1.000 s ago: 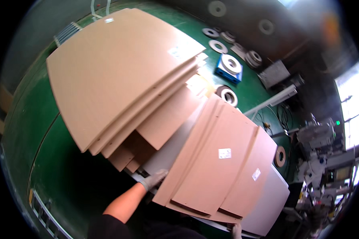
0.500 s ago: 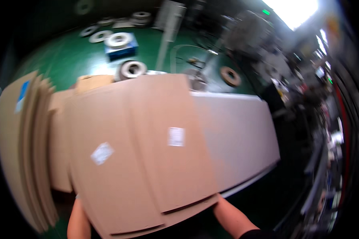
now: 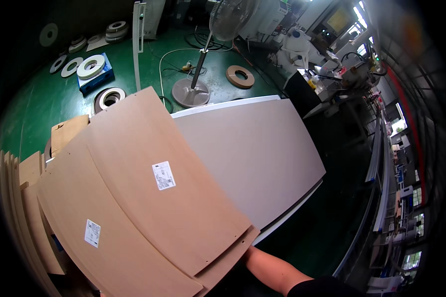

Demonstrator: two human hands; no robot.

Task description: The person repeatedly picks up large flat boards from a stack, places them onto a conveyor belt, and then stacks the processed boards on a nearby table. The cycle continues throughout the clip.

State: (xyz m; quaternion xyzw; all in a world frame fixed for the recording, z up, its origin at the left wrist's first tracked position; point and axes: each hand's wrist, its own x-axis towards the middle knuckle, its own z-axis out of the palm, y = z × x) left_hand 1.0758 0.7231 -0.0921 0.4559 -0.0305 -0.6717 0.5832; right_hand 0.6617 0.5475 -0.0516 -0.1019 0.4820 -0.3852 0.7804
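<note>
Brown flat panels lie overlapped in a stack before me, tilted toward the lower right. The upper one carries a white printed label, and the panel to its left has another label. At the near right corner of the stack my right hand grips the edge, its fingers hidden under the panels. My left hand is out of sight below the stack's left side. A large grey-beige board extends from beneath the brown panels to the right.
More brown panels stand on edge at the left. On the green floor beyond are a pedestal fan, a brown roll, a blue box topped by white rolls, and cables. Machinery and long metal rails line the right.
My view has swung right, so the panels now sit further left and appear more tilted. My left forearm has almost left the picture. My right hand stays at the panels' near right corner.
</note>
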